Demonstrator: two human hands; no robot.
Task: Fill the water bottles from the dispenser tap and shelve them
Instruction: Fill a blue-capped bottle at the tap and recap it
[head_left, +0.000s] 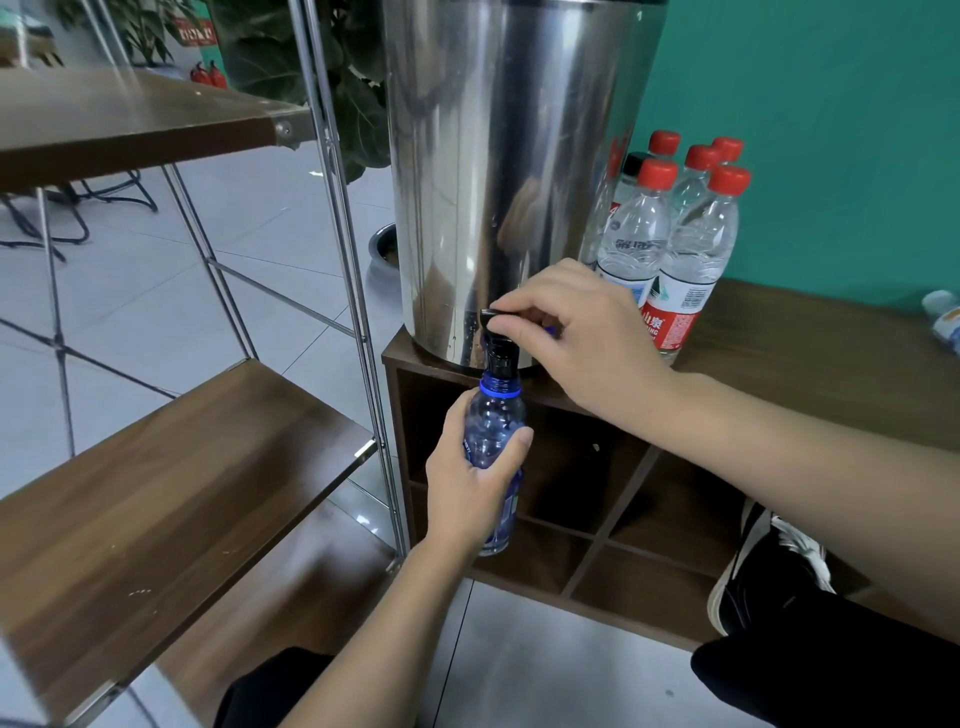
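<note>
A tall steel water dispenser (498, 171) stands on a low brown cabinet (810, 343). Its black tap (500, 347) juts out at the bottom front. My right hand (582, 322) pinches the tap's lever from above. My left hand (467, 483) grips a blue plastic bottle (493, 431) upright, its open mouth right under the spout. Several clear bottles with red caps (670, 234) stand beside the dispenser on the cabinet top. A wooden shelf rack (171, 493) with metal posts stands to the left.
The cabinet has open cubby compartments (597, 499) below the tap. Another bottle (943, 317) lies at the far right edge. A potted plant (311, 67) stands behind the rack. My shoe (769, 566) and dark trousers are at the lower right. Grey floor tiles lie around.
</note>
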